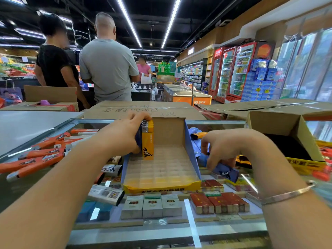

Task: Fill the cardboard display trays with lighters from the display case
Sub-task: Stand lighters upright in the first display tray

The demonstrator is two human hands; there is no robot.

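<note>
A cardboard display tray with blue side walls and a yellow front lip sits on the glass counter, its gridded floor mostly bare. Yellow lighters stand upright in its far left corner. My left hand wraps over the tray's left wall and grips those lighters from the outside. To the right of the tray my right hand curls its fingers round a blue lighter in a heap of loose blue and yellow lighters. Orange lighters lie scattered on the glass at the left.
Cigarette packs lie under the glass counter. An open cardboard box stands at the right above a yellow tray. Flat cartons lie behind the tray. Two people stand beyond them with their backs turned.
</note>
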